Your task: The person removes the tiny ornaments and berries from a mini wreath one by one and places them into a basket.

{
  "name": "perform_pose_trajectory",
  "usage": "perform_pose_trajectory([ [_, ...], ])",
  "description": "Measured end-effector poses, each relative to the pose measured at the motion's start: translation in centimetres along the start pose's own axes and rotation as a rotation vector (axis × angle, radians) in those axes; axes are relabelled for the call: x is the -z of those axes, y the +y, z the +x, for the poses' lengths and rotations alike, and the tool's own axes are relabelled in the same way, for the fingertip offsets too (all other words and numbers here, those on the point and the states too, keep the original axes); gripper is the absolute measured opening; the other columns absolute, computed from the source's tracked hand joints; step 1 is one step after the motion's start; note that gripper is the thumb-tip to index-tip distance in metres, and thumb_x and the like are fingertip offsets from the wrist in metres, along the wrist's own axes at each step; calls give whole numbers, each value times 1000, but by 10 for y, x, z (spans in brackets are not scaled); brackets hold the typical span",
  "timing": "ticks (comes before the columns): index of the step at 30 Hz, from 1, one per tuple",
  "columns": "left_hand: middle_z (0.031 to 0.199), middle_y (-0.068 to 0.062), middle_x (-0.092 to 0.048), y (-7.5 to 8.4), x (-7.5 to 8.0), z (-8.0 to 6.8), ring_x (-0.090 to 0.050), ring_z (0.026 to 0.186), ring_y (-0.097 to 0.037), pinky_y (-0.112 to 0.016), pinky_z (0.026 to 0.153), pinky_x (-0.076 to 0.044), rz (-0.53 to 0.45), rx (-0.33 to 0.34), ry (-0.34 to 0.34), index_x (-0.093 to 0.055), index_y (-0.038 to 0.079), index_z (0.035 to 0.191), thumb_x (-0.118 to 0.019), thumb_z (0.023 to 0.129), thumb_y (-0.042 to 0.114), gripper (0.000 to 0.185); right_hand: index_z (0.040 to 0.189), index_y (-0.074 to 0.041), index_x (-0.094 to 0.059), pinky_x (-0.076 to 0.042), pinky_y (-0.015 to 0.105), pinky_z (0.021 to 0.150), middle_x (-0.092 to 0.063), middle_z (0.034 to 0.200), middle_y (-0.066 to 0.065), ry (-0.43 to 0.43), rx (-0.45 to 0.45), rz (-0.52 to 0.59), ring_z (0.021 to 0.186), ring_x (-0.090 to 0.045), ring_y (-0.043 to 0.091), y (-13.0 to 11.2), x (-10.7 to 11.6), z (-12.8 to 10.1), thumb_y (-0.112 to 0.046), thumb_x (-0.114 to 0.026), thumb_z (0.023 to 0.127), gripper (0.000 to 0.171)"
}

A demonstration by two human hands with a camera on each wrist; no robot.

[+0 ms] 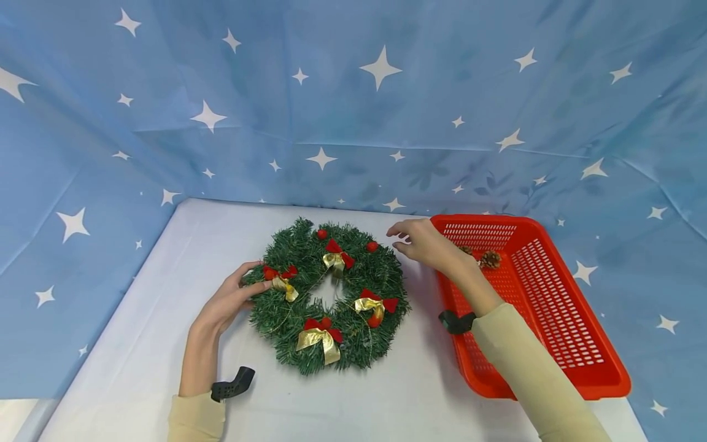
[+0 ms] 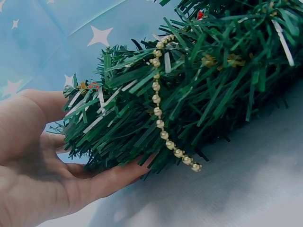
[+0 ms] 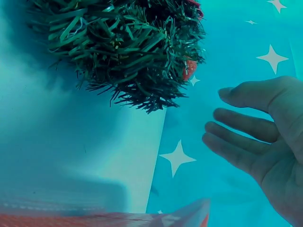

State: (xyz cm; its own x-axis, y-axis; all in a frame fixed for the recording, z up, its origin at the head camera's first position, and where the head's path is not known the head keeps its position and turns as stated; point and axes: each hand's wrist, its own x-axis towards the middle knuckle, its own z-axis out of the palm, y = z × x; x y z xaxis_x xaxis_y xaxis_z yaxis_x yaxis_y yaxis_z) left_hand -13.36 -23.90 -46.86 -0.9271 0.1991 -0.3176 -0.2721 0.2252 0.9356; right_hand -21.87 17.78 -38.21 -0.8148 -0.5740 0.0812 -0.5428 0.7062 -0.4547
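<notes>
A green tinsel Christmas wreath (image 1: 381,270) with red berries and red-and-gold bows (image 1: 317,341) lies on the white table. My left hand (image 1: 234,291) grips its left edge, thumb over the top and the other fingers underneath. In the left wrist view, a gold bead string (image 2: 157,111) hangs over the wreath's side (image 2: 118,137) by that hand (image 2: 42,175). Off the wreath's upper right edge, my right hand (image 1: 425,242) is in the air with loosely bent fingers and holds nothing. The right wrist view shows a gap between this hand (image 3: 270,142) and the greenery (image 3: 123,56).
A red plastic basket (image 1: 610,387) with perforated walls stands at the right, and my right forearm reaches across it. Pine cones (image 1: 490,259) lie inside near its far left. Blue cloth with white stars (image 1: 353,110) hangs behind the table (image 1: 397,393).
</notes>
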Motion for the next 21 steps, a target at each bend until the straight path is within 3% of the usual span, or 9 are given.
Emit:
perform_pose_trajectory([
  [9,168,-23,-10,0,1,0,-40,140,-43,-37,86,-49,6,-10,9,-29,10,161,-68,101,27,73,118,1,-74,-58,47,89,-74,117,19,-12,2,20,103,-73,35,-4,-6,9,-1,-70,94,24],
  [21,168,-23,-9,-1,0,0,-45,132,-39,-36,81,-49,-3,-2,11,-28,11,162,-67,102,25,73,119,4,-73,-58,47,88,-74,116,21,-41,4,50,102,-73,34,-6,-17,18,2,-69,94,25],
])
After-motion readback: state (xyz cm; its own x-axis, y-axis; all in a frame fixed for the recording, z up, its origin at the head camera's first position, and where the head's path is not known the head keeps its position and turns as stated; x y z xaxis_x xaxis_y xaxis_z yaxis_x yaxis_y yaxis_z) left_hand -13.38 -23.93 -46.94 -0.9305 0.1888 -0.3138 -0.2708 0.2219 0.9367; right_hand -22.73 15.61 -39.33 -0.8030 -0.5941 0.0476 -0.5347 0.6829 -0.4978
